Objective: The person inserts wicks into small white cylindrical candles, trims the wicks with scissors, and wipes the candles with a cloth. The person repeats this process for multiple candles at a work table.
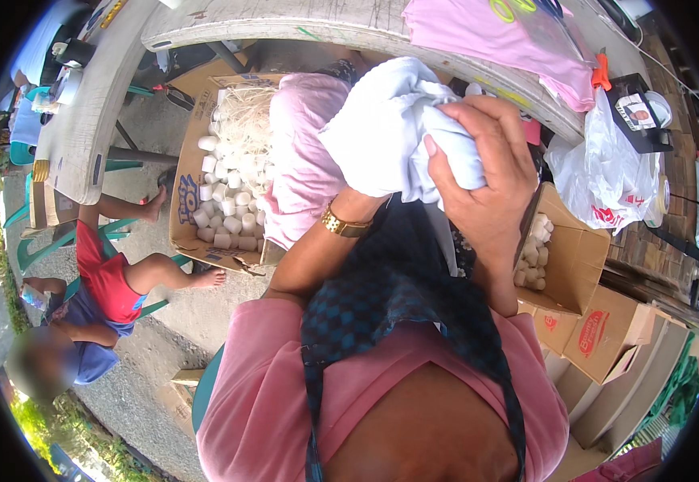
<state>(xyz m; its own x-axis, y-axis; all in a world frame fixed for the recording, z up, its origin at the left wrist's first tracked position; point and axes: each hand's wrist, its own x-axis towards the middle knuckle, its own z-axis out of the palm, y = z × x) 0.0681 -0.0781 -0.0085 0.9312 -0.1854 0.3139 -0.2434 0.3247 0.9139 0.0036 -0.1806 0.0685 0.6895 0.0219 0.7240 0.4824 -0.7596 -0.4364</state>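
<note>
A bunched white cloth (398, 128) is held up in front of my chest. My right hand (490, 153) grips its right side, with the fingers curled over the folds and the thumb pressed along the front. My left hand (365, 201) reaches up under the cloth, which covers its fingers; only the part by the gold watch (345, 225) shows. Beside my left forearm, a pink cloth (305, 153) drapes over the edge of a cardboard box (185, 201). Inside that box lie many small white cylindrical pieces (229, 197) and a heap of pale stringy strands (245, 120).
A worn whitish table (285, 24) runs across the far side, with pink fabric (494, 40) on it. Right of me, an open carton (566, 273) holds more white pieces near a white plastic bag (607, 169). At left, a person in red shorts (104, 265) sits on a green chair.
</note>
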